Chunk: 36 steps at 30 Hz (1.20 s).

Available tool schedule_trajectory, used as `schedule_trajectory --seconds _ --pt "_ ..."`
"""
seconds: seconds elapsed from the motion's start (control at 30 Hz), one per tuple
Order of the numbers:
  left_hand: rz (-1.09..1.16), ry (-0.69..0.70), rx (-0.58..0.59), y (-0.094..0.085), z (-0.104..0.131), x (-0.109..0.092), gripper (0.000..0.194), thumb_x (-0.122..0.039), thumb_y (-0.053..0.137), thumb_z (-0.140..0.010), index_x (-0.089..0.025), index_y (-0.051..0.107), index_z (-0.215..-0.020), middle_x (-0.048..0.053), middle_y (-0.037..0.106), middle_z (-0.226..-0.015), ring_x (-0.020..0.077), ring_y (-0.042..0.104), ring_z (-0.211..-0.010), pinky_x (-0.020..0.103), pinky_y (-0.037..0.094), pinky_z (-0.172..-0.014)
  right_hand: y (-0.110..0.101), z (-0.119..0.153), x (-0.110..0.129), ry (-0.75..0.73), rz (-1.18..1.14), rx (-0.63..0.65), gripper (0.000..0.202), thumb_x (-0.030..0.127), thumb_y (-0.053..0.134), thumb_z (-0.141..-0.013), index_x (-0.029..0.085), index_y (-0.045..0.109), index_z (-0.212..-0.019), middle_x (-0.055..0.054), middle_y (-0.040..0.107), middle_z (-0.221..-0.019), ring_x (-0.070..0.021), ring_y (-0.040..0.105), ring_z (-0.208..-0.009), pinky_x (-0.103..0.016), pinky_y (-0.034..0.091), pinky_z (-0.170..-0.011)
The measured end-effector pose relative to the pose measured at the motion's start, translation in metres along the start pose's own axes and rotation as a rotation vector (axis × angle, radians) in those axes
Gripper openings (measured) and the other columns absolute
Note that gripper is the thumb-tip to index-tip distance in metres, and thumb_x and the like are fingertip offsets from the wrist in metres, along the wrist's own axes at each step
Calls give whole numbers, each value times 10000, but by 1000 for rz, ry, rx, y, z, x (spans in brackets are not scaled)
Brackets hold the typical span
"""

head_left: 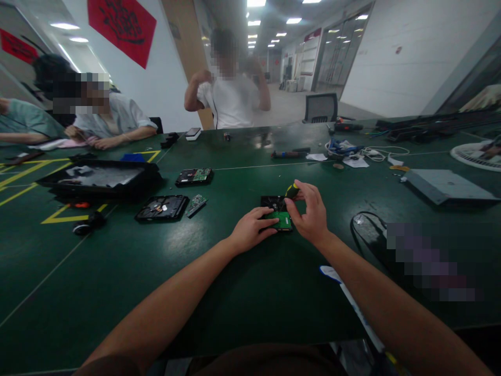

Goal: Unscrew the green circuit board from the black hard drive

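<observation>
A hard drive (283, 221) with a green circuit board and a black metal part lies on the dark green table in front of me. My left hand (256, 227) holds it from the left, fingers across its top and thumb at the near edge. Above its right side, my right hand (309, 211) is closed round a yellow and black screwdriver (291, 191), handle tilted. The screwdriver's tip is too small to make out against the drive. To the left lie a second black hard drive (162, 208), a loose circuit board (197, 205) and another drive (193, 176).
A black tray-like casing (104, 177) sits at the left. Tangled cables (344, 149), a grey metal box (450, 185) and a white fan grille (477, 155) are on the right. A black strap (366, 235) lies near my right forearm. Several people are across the table.
</observation>
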<state>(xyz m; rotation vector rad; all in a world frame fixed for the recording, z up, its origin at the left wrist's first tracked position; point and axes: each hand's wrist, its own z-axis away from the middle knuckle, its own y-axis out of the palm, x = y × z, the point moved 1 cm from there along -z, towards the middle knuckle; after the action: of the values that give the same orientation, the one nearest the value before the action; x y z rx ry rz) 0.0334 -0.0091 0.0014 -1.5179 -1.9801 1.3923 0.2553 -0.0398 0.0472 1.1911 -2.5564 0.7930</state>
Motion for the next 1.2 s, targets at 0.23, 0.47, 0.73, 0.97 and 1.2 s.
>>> schedule_trajectory --seconds 0.23,0.47,0.73,0.97,1.2 --pt "1 7 2 0 0 0 340 -405 676 -972 -264 724 -1278 116 614 -1423 310 572 -1340 551 528 -1089 0 0 -1 -11 21 -28 610 219 659 -940 311 454 -1507 -109 563 -1310 -242 665 -1024 -415 660 -799" --pt "9 8 -4 1 0 1 347 -404 674 -974 -249 724 -1280 128 618 -1415 313 572 -1340 550 527 -1091 0 0 0 -9 23 -3 648 181 590 -962 339 403 -1562 -110 561 -1368 -238 679 -1007 -449 649 -872" --pt "10 3 -4 -1 -1 -1 336 -395 675 -974 -247 728 -1271 124 620 -1414 309 573 -1339 544 527 -1092 1 1 -1 -5 7 -10 635 188 611 -957 319 407 -1545 -114 548 -1363 -221 681 -973 -439 648 -858" --pt "5 10 -2 0 0 0 341 -401 678 -971 -238 732 -1266 133 619 -1412 311 570 -1338 535 524 -1093 1 1 -3 -23 26 -40 645 205 670 -924 299 428 -1515 -126 549 -1334 -262 653 -1056 -426 656 -795" --pt "4 4 -7 2 0 1 336 -409 678 -970 -247 734 -1259 126 623 -1404 309 576 -1334 538 532 -1084 2 2 -2 -44 12 -10 653 180 629 -931 306 398 -1529 -131 534 -1368 -261 654 -1051 -432 657 -796"
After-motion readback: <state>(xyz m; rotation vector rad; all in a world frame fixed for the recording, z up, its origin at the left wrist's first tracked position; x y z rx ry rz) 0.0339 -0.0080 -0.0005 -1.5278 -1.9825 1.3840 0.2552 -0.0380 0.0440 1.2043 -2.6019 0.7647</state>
